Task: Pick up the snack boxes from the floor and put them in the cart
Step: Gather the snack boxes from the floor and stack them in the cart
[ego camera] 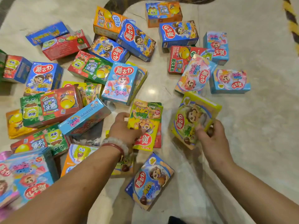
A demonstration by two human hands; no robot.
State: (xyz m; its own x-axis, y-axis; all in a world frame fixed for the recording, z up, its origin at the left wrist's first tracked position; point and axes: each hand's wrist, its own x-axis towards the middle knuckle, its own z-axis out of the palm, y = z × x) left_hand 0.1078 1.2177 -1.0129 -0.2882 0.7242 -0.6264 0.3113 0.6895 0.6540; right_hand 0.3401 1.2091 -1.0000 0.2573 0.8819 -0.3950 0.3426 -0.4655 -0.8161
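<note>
Many colourful snack boxes lie scattered over the marble floor (258, 110). My left hand (123, 128) grips the left side of a yellow-green box (147, 117) in the middle of the view. My right hand (210, 139) holds a second yellow box (192, 117) by its lower right corner, and this box is tilted. A blue box (148, 180) lies flat on the floor between my forearms. No cart is in view.
Blue, red, orange and pink boxes are heaped to the left (48, 107) and spread along the back (178, 33). Bare floor shows at the right. A yellow-black striped strip (291, 18) runs at the top right corner.
</note>
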